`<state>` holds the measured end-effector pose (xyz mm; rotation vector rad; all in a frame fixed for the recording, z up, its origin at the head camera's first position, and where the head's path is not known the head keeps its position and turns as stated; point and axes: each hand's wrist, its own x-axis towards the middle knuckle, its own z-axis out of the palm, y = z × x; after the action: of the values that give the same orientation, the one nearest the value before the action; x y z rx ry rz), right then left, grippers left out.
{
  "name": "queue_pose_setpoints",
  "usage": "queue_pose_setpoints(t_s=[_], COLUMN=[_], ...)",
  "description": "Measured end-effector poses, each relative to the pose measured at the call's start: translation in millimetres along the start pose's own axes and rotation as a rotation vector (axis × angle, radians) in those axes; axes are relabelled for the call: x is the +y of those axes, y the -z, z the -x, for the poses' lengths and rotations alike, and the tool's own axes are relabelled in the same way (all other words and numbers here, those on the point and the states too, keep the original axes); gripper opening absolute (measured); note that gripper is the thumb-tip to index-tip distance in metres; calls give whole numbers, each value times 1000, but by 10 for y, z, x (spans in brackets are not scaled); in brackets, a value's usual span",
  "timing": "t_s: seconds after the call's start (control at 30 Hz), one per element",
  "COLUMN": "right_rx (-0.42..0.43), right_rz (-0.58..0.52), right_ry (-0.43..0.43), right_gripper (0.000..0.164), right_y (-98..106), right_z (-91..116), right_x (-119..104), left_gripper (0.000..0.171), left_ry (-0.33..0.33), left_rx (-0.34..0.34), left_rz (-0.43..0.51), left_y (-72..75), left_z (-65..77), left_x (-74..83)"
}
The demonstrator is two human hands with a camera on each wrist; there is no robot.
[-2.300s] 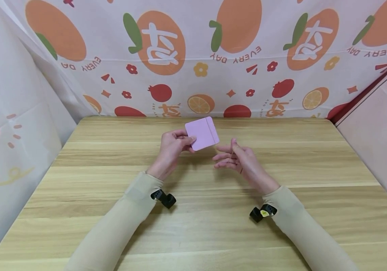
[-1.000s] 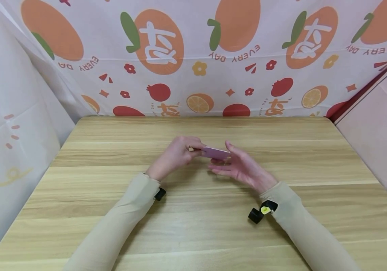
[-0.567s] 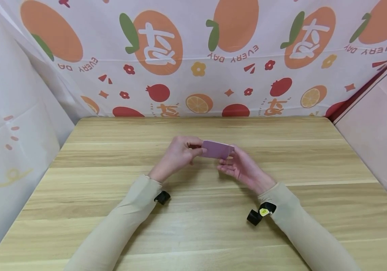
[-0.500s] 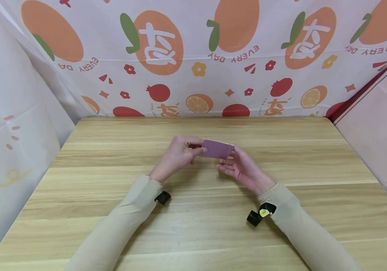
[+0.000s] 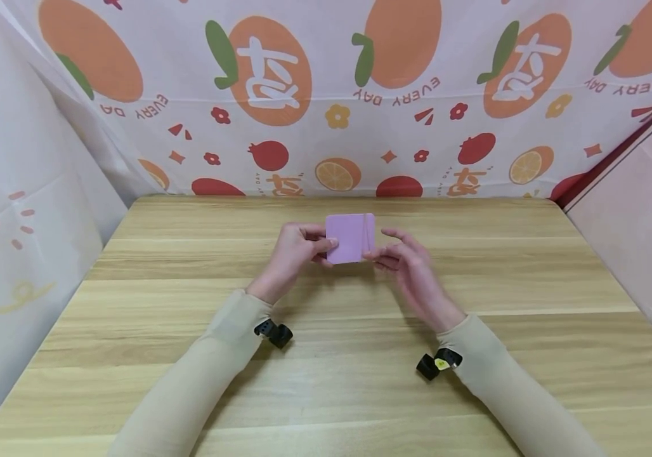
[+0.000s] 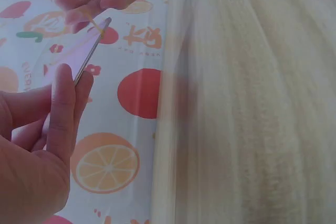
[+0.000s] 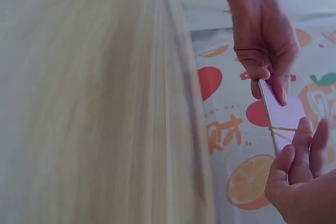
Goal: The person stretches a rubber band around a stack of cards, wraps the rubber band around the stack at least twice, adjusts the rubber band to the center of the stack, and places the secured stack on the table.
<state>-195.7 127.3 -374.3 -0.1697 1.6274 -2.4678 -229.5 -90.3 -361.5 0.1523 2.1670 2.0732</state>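
A square pink card (image 5: 345, 238) is held up above the far part of the table. My left hand (image 5: 288, 257) pinches its left side, thumb on the front face and fingers behind. A thin yellow rubber band (image 7: 286, 129) lies across the card near its right edge and stretches to the fingers of my right hand (image 5: 414, 270). That hand's thumb and fingertips are at the card's lower right corner, gripping the band, with one finger raised apart. In the left wrist view, the card (image 6: 79, 53) shows nearly edge-on.
The wooden table (image 5: 337, 381) extends beneath both hands. A fruit-print cloth (image 5: 326, 76) hangs along its far edge, with pale cloth (image 5: 29, 190) on the left and a pale panel (image 5: 640, 216) on the right. A small black camera sits on each wrist.
The card has tipped from a steep tilt to show its full face. My right hand has shifted from supporting the card's right end to its lower right corner, drawing on the rubber band.
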Motion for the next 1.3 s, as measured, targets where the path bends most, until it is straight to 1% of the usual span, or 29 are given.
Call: queue_pose_setpoints(t_s=[0.07, 0.13, 0.27, 0.37, 0.5, 0.67, 0.77, 0.93, 1.1, 1.17, 1.3], right_rx=[12, 6, -18, -36, -58, -59, -33, 2, 22, 27, 33], right_rz=[64, 144, 295, 383, 485, 569, 614, 681, 707, 720, 739], right_ry=[13, 14, 6, 10, 59, 151, 178, 209, 227, 234, 253], right_gripper=[31, 34, 32, 30, 29, 28, 27, 22, 23, 24, 24], right_y=[-15, -29, -42, -45, -62, -116, -131, -122, -106, -129, -162], right_z=[11, 22, 47, 62, 80, 112, 135, 155, 138, 150, 168], right_x=[-1, 0, -5, -17, -20, -10, -14, -35, -82, -136, -231], left_gripper=[17, 17, 18, 18, 19, 20, 20, 21, 24, 24, 24], left_ry=[17, 29, 48, 68, 97, 111, 109, 119, 136, 137, 141], left_rx=[11, 22, 36, 49, 69, 85, 79, 80, 36, 17, 0], left_rz=[5, 1, -8, -2, 5, 5, 2, 5, 10, 21, 33], left_y=[1, 3, 8, 11, 20, 26, 38, 116, 152, 161, 179], left_z=[0, -2, -8, -7, -8, -11, -16, -49, -64, -77, -92], left_x=[8, 12, 14, 18, 24, 29, 23, -5, -1, -19, -65])
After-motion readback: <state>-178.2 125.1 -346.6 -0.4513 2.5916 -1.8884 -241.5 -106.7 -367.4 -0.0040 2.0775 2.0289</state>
